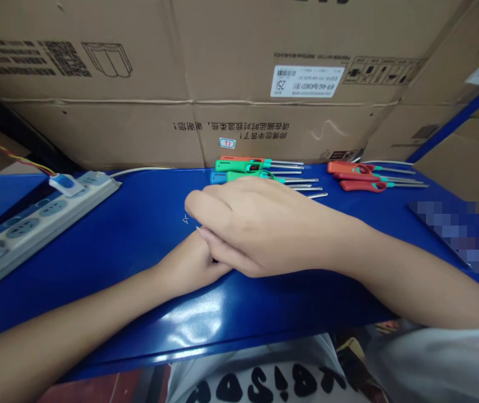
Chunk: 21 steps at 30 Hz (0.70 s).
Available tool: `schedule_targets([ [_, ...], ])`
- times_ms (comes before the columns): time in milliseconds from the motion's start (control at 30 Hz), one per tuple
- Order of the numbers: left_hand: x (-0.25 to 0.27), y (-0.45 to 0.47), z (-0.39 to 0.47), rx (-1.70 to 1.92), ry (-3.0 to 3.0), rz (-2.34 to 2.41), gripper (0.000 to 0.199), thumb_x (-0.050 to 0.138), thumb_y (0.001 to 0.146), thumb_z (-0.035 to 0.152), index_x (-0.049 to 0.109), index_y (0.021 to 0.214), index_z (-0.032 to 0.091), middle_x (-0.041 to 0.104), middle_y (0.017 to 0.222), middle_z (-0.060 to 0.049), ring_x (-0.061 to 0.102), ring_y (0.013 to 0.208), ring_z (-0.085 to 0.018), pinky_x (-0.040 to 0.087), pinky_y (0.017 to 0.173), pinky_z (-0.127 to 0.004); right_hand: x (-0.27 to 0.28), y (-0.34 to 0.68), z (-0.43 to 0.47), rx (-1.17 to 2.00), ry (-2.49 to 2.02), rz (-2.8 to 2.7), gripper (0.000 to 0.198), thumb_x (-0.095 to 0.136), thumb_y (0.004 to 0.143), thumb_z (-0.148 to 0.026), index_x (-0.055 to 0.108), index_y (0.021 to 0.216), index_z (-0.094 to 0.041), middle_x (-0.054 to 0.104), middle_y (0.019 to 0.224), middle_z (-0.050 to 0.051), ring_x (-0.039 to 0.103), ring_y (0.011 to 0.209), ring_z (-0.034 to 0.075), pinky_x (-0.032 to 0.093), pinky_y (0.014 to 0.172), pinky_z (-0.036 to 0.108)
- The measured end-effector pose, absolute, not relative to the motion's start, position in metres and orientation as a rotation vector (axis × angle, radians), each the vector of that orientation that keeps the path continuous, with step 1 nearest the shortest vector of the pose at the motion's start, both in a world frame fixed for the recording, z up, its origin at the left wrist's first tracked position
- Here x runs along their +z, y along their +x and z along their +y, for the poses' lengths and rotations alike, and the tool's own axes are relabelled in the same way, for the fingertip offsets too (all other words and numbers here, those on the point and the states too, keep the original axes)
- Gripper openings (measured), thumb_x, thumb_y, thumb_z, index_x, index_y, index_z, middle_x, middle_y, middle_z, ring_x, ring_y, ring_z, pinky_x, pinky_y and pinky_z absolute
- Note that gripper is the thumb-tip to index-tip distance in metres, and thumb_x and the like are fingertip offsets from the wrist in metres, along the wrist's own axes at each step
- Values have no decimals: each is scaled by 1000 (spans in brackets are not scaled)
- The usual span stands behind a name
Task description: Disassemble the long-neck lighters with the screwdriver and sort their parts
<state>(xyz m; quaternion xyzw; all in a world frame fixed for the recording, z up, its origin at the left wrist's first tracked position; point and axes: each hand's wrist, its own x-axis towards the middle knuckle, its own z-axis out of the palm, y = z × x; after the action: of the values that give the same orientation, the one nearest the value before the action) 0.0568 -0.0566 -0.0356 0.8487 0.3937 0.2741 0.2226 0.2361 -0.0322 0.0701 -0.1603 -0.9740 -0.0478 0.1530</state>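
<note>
My right hand (248,226) is wrapped over my left hand (191,260), above the middle of the blue tabletop (113,240). The right fingers are closed around the left ones. Most of my left hand's fingers are hidden under the right, so their shape does not show. Just behind my hands lies a group of long-nosed lighters, among them a green lighter (239,165) and a blue lighter (217,177), metal tubes pointing right. My right hand partly covers this group. Farther right, several red lighters (359,186) lie side by side.
A white power strip (92,196) with a plugged-in adapter (67,183) runs along the left. Cardboard (139,129) walls the back, bearing a small numbered sticker (227,143). At right lies a dark-edged flat object (436,232), mostly pixelated. The table's front edge is near my body.
</note>
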Motion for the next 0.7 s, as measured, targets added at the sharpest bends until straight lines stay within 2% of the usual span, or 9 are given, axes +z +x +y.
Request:
schedule_targets([
  [100,-37,54,-54,754,2381,1089,26,58,90,27,66,115,23,71,119,-8,66,114,-28,57,97,-45,73,239,-30,-156,-530,-2749,18,43,97,-21,56,107,-14,65,95,9,60,78,19,37,62,29],
  [233,-40,52,-52,686,2474,1124,30,58,93,31,64,121,21,70,121,-9,66,113,-30,56,99,-49,78,242,-22,-177,-638,-2726,33,39,103,-42,59,92,-17,61,74,4,60,70,17,33,60,27],
  [300,-42,52,-52,717,2505,1096,36,58,94,30,59,129,21,66,131,-10,63,120,-30,54,102,-49,80,243,-20,-120,-621,-2778,30,39,104,-39,58,92,-19,60,72,2,58,67,15,32,60,27],
  [400,-44,51,-52,753,2540,1057,37,58,95,31,57,131,20,64,135,-11,60,127,-30,52,106,-47,80,244,-17,-45,-598,-2788,16,44,102,-29,56,100,-19,64,84,2,58,72,14,32,61,26],
  [467,-44,51,-52,716,2553,1077,37,58,95,33,57,130,20,66,131,-11,62,124,-30,53,105,-47,79,244,-15,-42,-619,-2749,18,46,102,-35,55,103,-19,65,89,3,58,75,15,34,63,26],
  [567,-41,51,-52,668,2556,1102,38,58,96,33,57,132,22,65,134,-10,61,125,-30,51,107,-47,76,245,-12,-29,-653,-2740,27,46,103,-45,54,101,-19,63,82,2,58,71,15,34,64,27],
  [700,-39,52,-51,685,2562,1021,37,57,96,28,56,132,22,66,134,-8,62,124,-27,51,107,-42,77,245,-9,53,-582,-2790,16,46,104,-32,52,106,-18,64,93,3,57,76,13,35,66,25],
])
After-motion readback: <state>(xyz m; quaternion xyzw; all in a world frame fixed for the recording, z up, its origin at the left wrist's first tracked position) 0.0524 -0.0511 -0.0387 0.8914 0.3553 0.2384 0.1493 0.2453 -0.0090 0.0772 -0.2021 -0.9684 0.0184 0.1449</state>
